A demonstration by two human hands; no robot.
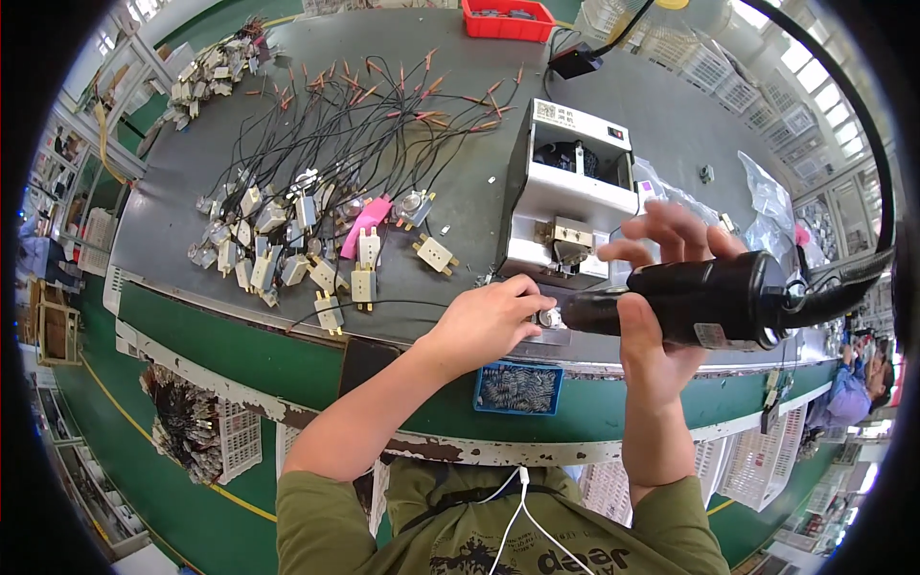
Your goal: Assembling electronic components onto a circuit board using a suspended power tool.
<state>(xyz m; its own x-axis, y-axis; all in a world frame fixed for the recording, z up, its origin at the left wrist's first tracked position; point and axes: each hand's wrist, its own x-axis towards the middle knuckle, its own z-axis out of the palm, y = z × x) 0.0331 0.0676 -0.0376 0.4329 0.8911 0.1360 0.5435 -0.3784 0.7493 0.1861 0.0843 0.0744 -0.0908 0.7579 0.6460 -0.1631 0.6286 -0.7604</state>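
Observation:
At the near edge of the bench, my left hand point(492, 316) pinches a small silvery metal part point(550, 318); most of it hides behind my fingers. A black cord point(383, 303) runs leftward from beside that hand. My right hand point(661, 297) has its thumb on the near side of a black electric screwdriver point(704, 299), its fingers partly lifted over the far side. The screwdriver lies almost level, its nose pointing left at the metal part. Directly beyond both hands stands a metal screw feeder point(570, 192) with an open top.
Wired cream-and-metal units point(273, 235) are heaped on the left, a pink piece point(366, 226) among them. A blue tray point(518, 388) of small metal parts sits just below my left hand. At the back is a red bin point(508, 21); clear plastic bags point(765, 206) lie right.

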